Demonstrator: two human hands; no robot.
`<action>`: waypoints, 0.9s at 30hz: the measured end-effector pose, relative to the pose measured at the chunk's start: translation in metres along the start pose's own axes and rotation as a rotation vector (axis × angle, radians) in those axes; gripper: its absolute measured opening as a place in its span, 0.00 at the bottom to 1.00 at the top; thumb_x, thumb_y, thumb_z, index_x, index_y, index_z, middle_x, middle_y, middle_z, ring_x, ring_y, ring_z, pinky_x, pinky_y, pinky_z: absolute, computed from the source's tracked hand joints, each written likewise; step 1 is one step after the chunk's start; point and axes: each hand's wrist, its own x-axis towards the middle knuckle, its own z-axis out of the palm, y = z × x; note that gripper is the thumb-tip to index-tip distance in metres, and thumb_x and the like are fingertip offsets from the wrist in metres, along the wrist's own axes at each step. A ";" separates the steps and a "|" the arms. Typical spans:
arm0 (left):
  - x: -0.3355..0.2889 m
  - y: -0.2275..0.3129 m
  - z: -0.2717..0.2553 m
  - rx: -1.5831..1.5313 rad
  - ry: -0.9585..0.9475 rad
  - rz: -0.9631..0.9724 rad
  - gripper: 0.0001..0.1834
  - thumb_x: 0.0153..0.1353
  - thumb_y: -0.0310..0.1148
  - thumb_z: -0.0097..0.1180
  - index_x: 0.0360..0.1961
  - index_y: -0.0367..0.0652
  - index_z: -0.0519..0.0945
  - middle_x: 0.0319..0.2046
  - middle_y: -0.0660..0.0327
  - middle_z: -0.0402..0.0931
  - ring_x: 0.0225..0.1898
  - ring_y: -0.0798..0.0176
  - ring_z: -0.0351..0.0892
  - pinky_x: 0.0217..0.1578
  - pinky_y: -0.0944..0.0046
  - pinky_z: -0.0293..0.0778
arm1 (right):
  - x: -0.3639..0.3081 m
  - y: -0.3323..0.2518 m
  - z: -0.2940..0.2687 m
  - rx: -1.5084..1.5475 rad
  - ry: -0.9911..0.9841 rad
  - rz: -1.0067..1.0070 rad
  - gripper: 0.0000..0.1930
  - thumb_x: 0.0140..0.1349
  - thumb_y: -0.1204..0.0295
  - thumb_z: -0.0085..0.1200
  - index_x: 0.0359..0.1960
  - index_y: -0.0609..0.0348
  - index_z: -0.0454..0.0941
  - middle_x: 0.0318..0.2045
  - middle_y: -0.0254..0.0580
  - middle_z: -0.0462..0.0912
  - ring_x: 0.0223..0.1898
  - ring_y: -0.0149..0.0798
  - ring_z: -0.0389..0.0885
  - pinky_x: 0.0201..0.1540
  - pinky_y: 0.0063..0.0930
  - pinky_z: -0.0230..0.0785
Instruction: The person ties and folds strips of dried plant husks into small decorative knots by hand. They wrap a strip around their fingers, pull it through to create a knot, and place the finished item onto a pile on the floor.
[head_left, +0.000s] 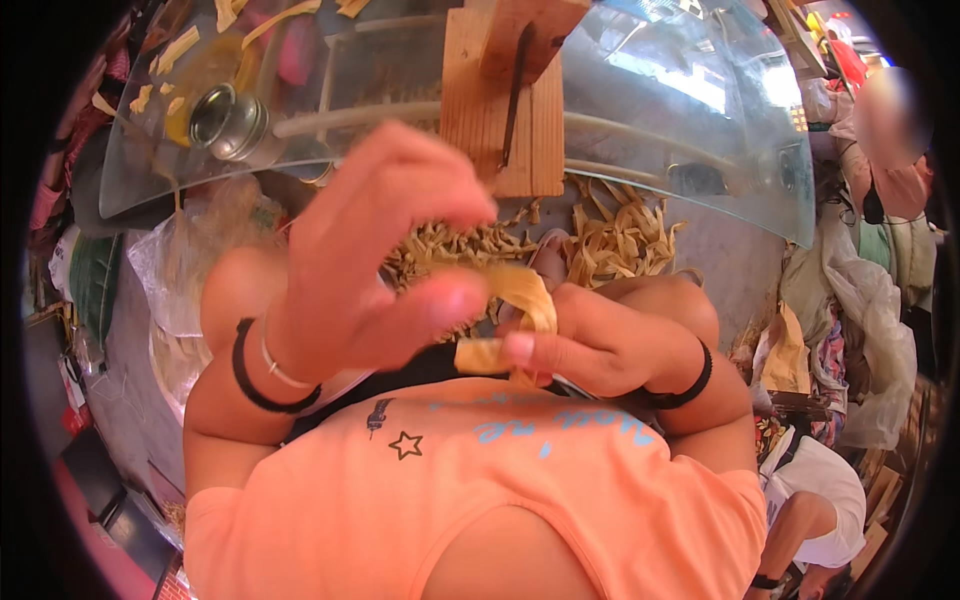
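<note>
My right hand (596,340) pinches a pale yellow-tan strip of dried leaf (532,300) between thumb and fingers. The strip bends in a loop, and a short flat end sticks out to the left. My left hand (385,240) is raised to the left of it, slightly smeared by motion. Its fingers curve well apart from the thumb, with a gap between them. The left thumb tip lies close to the strip's upper end; whether they touch, I cannot tell. Both hands are above my lap, in front of my orange shirt (580,440).
Ahead is a glass tabletop (680,110) bearing a wooden stand (545,130) with a dark metal rod or blade, a metal cup (228,122) and leaf scraps. Tan strips (625,235) lie heaped on the floor below. Plastic bags (180,270) are at left. Other people sit at right.
</note>
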 end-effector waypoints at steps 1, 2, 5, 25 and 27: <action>-0.002 0.002 -0.002 -0.015 -0.006 0.003 0.23 0.66 0.50 0.53 0.36 0.37 0.77 0.26 0.55 0.71 0.27 0.58 0.73 0.28 0.61 0.68 | 0.003 0.003 0.001 0.064 0.059 -0.049 0.25 0.76 0.58 0.37 0.23 0.63 0.70 0.16 0.38 0.69 0.20 0.33 0.68 0.25 0.33 0.63; -0.004 0.006 -0.002 -0.054 -0.134 -0.062 0.22 0.66 0.49 0.53 0.35 0.37 0.76 0.25 0.55 0.70 0.26 0.58 0.72 0.27 0.61 0.68 | 0.002 -0.001 0.002 0.071 0.117 -0.088 0.22 0.75 0.61 0.38 0.25 0.63 0.71 0.17 0.39 0.70 0.21 0.34 0.69 0.27 0.33 0.63; -0.010 0.020 0.002 -0.111 -0.323 -0.322 0.15 0.65 0.39 0.58 0.29 0.38 0.74 0.21 0.58 0.66 0.20 0.59 0.68 0.22 0.63 0.63 | 0.005 -0.007 0.004 -0.068 0.338 -0.114 0.15 0.74 0.67 0.42 0.31 0.64 0.74 0.23 0.41 0.74 0.25 0.36 0.72 0.31 0.32 0.66; -0.012 0.011 0.011 -0.819 -0.039 -0.584 0.14 0.60 0.25 0.55 0.47 0.35 0.71 0.40 0.61 0.72 0.41 0.71 0.73 0.44 0.68 0.72 | 0.018 -0.005 -0.010 -0.556 0.667 -0.514 0.13 0.50 0.76 0.70 0.37 0.59 0.80 0.29 0.37 0.82 0.31 0.36 0.81 0.32 0.26 0.72; -0.012 0.017 0.011 -0.871 -0.023 -0.573 0.14 0.61 0.24 0.54 0.48 0.35 0.71 0.40 0.60 0.72 0.40 0.71 0.73 0.44 0.68 0.72 | 0.021 -0.001 -0.007 -0.742 0.830 -0.464 0.15 0.45 0.76 0.70 0.35 0.55 0.79 0.28 0.37 0.81 0.28 0.40 0.80 0.28 0.28 0.71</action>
